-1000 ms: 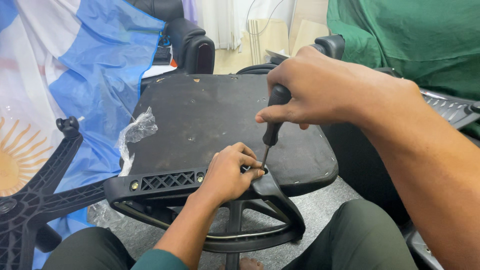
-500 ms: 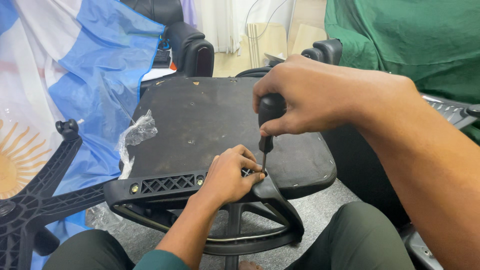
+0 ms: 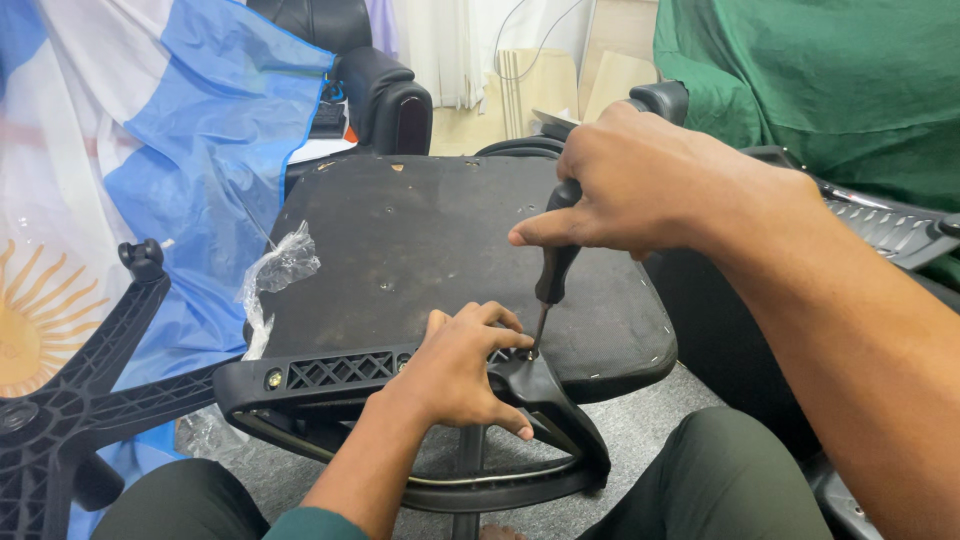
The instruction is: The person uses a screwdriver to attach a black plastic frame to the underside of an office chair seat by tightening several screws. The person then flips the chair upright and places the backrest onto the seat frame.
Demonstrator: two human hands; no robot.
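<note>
So the upturned chair seat [image 3: 420, 250] was the centre of everything here, lying underside-up across the person's lap area, black and flat with a few small holes in it. Along its near edge ran a black plastic armrest bracket [image 3: 340, 372], ribbed with a lattice pattern, looping down below the seat edge. The left hand [image 3: 455, 372] rested on that bracket at the seat's near edge, fingers spread and pressed flat, thumb and forefinger pinched close around the screw spot. The right hand [image 3: 640, 190] hovered above the seat's near-right part, fist wrapped tight around the black handle of a screwdriver [image 3: 552, 275], whose tip stood nearly upright at the bracket right by the left fingertips. The screw itself was too small to make out. A crumpled bit of clear plastic wrap [image 3: 280, 268] sat at the seat's left edge, and a black star-shaped chair base [image 3: 70, 400] lay further left of the seat. I'd guess the seat is stiff and fairly heavy, so best braced at the bracket; the screwdriver is light and rigid, and its handle is the obvious grip, though the tip could slip off easily.
</note>
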